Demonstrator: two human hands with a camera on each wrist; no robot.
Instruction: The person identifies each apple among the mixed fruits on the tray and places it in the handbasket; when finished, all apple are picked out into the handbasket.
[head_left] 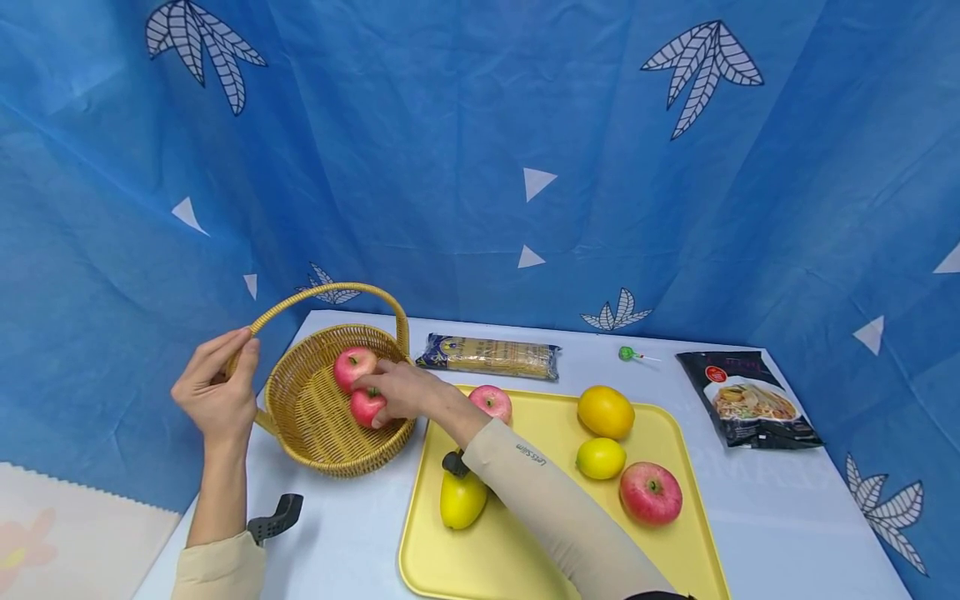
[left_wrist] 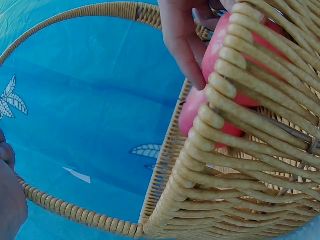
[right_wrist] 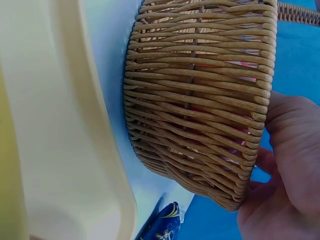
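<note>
A woven wicker basket (head_left: 311, 417) stands on the left of the table, its arched handle (head_left: 337, 288) raised. My left hand (head_left: 221, 387) pinches that handle on its left side between thumb and fingers. Reaching over the basket's right rim, my right hand (head_left: 408, 393) grips a red apple (head_left: 364, 407) inside. A second red apple (head_left: 352, 364) lies just behind it, close to the fingertips. In the left wrist view both apples (left_wrist: 192, 112) show partly behind the wicker weave (left_wrist: 220, 185). The right wrist view has the basket wall (right_wrist: 200, 95) hiding most of what my right fingers hold.
Right of the basket, a yellow tray (head_left: 525, 575) carries a red apple (head_left: 491, 402), a yellow fruit (head_left: 461, 500), an orange-yellow fruit (head_left: 605, 412), a lemon (head_left: 601, 458) and a larger apple (head_left: 651, 493). Behind lie packaged noodles (head_left: 491, 357), a green lollipop (head_left: 627, 353) and a black food packet (head_left: 750, 400).
</note>
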